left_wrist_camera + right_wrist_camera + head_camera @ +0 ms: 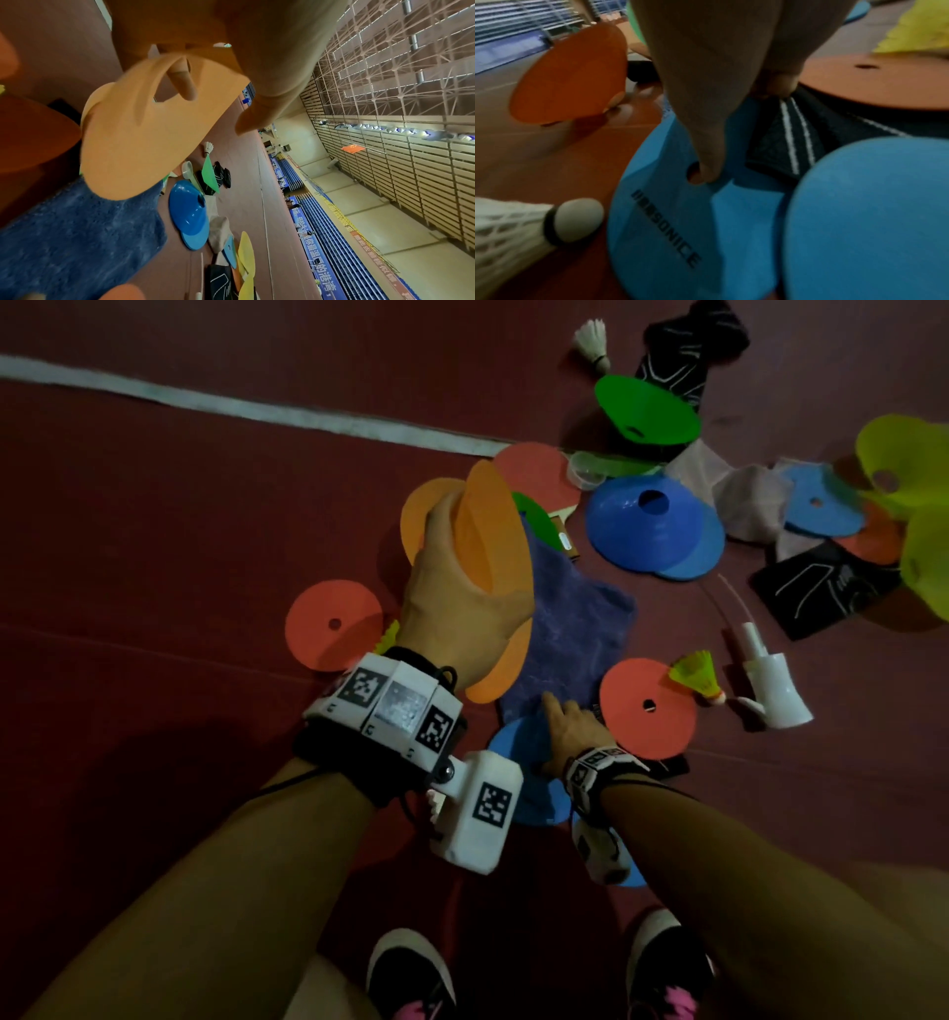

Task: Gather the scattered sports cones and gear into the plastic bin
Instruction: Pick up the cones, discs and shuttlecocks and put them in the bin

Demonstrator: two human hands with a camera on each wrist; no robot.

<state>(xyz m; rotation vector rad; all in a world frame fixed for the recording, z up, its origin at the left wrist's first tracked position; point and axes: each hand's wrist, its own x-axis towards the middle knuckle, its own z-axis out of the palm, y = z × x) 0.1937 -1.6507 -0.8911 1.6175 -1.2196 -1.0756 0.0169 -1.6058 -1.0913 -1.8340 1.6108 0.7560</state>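
My left hand (452,557) holds up a small stack of flat orange discs (493,526) above a purple-blue towel (580,629). In the left wrist view a finger (183,85) pokes through the hole of the front orange disc (144,132). Lower down, my right hand (570,731) grips a flat blue disc (513,747) on the floor. The thumb (706,154) sits at the blue disc's (680,223) hole and the other fingers (775,85) curl over its far edge. No plastic bin is in view.
Red discs (334,624) (647,706), a blue cone (647,521), a green cone (647,410), yellow cones (904,459), a yellow shuttlecock (698,672), a white spray head (770,685) and black fabric (821,593) lie scattered on the dark red floor. A white shuttlecock (526,229) and second blue disc (859,223) flank my right hand.
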